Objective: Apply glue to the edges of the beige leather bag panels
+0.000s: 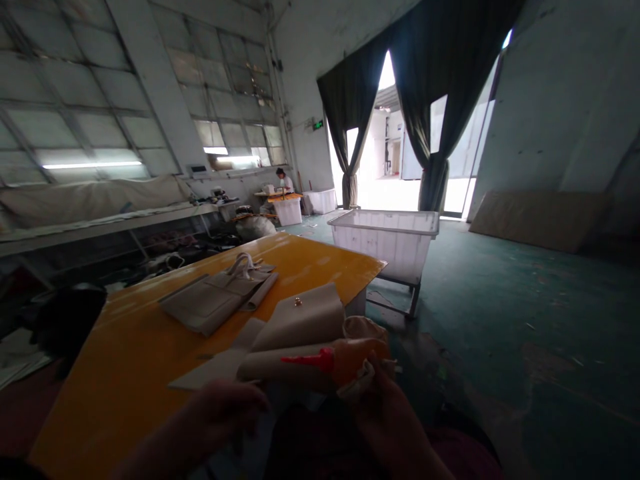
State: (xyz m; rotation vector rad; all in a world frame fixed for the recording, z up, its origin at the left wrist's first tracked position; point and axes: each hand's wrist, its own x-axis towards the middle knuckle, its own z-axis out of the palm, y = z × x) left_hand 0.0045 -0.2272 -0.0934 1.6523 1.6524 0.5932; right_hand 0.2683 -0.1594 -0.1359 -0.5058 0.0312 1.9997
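My right hand is closed around a glue bottle with an orange body and a red nozzle that points left. A crumpled pale cloth is pinched against the bottle in the same hand. Just beyond lies a beige bag piece with a small gold clasp, spread over the near right edge of the table. My left hand hovers by the near edge of that bag piece, dark and blurred, its fingers loosely curled; whether anything is in them does not show. Farther back rests another beige bag with handles.
The orange-topped table fills the left foreground. Past its right corner stands a white plastic bin on a wheeled frame. A person works at a far table. A long bench runs under the windows, and green floor spreads to the right.
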